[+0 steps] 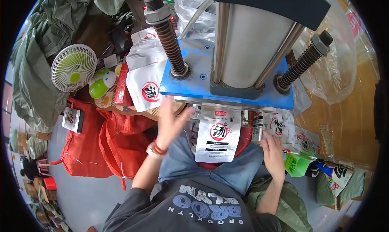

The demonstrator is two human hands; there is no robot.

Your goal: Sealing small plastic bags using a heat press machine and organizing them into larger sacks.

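Observation:
A flat silver-white pouch [218,149] with a red ring and black print hangs in front of me, its upper end beneath the blue plate [239,92] of a press. My left hand [172,122], blurred by motion, is open and empty to the left of the pouch, with its fingers spread below the plate's left corner. On the right side, my right hand [273,153] has its fingers stretched upward. Their tips are close to a small silver cylinder [258,126]; whether they touch it I cannot tell. Neither hand is on the pouch.
More printed pouches [139,96] lie stacked left of the press. A white-and-green fan [73,68] stands farther left, above red bags [87,139]. Two spring-loaded bolts [172,41] rise from the plate. Cardboard [344,122] and a green box [295,164] are at right.

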